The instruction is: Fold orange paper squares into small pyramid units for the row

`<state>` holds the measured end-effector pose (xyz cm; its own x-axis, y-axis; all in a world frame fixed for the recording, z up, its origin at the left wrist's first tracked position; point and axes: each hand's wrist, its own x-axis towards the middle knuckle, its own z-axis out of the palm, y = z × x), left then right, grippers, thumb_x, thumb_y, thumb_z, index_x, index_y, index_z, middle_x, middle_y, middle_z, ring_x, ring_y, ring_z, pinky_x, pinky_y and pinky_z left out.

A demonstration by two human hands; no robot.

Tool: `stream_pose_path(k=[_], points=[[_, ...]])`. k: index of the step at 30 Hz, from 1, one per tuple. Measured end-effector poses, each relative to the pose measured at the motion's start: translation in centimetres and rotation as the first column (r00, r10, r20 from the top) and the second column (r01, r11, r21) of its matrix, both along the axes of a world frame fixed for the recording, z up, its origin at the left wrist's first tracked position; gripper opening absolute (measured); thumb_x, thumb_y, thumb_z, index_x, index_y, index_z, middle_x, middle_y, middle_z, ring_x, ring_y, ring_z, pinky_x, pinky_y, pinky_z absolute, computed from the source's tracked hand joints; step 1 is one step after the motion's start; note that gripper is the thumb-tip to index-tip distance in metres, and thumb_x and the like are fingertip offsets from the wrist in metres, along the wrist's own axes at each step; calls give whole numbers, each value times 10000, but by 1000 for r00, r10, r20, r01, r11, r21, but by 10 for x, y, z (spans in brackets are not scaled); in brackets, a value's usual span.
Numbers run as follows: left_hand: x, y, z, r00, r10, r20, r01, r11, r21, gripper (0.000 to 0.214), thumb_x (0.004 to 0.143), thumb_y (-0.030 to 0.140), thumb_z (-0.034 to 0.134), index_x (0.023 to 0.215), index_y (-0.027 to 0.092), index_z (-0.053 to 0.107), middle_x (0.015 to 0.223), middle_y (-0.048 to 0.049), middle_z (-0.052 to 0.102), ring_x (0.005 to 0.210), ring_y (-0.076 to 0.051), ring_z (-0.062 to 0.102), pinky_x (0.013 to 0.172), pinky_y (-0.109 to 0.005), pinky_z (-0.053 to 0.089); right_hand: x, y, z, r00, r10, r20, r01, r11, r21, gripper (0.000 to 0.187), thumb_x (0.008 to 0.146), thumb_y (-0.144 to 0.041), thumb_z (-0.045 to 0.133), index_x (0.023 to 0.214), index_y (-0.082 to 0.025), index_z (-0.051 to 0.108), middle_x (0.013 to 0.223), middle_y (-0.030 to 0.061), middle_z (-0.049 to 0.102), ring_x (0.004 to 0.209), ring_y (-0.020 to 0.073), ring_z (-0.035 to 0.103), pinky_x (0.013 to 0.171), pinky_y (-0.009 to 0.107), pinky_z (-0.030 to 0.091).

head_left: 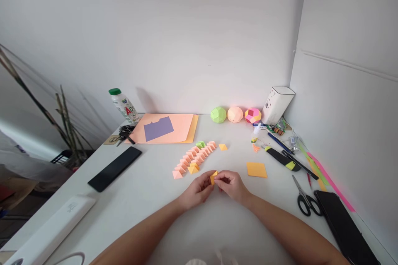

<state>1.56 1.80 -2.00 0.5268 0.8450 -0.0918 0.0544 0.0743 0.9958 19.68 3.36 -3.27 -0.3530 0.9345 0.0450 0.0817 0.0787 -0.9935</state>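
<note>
Between the fingers of my left hand (198, 190) and my right hand (232, 185) is a small folded piece of orange paper (213, 177). Both hands pinch it, close together above the table. Just beyond my left hand stand rows of small folded salmon paper pieces (189, 158), with a few green pieces (200, 144) at the far end and orange ones (193, 168) at the near end. A lone orange folded piece (223, 147) lies beyond the hands. To the right of my right hand rests an orange square of paper (257, 169).
Three paper balls (235, 114) line the wall beside a white container (276, 105). Right: a cutter (281, 158), scissors (306, 201), a black case (345, 225). Left: a phone (115, 169), a white device (52, 230), paper sheets (183, 128), a bottle (124, 105).
</note>
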Motion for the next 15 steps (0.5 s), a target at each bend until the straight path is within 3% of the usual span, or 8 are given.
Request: stream_pose_path(k=[4, 7, 10, 15], points=[[-1, 2, -9, 999, 40, 3, -40, 999, -19, 381, 863, 284, 458, 1230, 187, 426, 640, 40, 469, 471, -83, 410, 453, -217, 358, 0, -1, 0, 1000, 4, -23, -6, 999, -47, 134, 808, -316, 564, 820, -188, 603, 612, -23, 548, 504, 118, 525, 507, 261, 456], [-1, 3, -11, 997, 74, 15, -73, 996, -54, 393, 850, 286, 467, 1226, 186, 415, 628, 49, 453, 474, -91, 424, 443, -219, 364, 0, -1, -2, 997, 7, -74, -12, 997, -72, 141, 810, -283, 555, 927, -211, 522, 726, -23, 557, 544, 106, 537, 537, 252, 459], [-1, 2, -9, 997, 80, -1, -80, 995, -60, 408, 849, 285, 463, 1239, 187, 400, 635, 53, 447, 463, -84, 417, 453, -225, 367, -1, -2, -4, 997, 9, -71, -13, 998, -55, 324, 774, -224, 591, 1054, -239, 428, 835, -18, 544, 599, 98, 533, 561, 237, 448], [4, 0, -8, 993, 96, -68, -91, 993, 78, 402, 830, 279, 499, 1217, 186, 444, 627, 65, 383, 499, -80, 373, 488, -224, 334, -3, -2, -7, 997, 62, 46, -64, 998, 28, 435, 738, -116, 559, 1130, -246, 423, 653, -76, 439, 549, 88, 434, 538, 218, 390]])
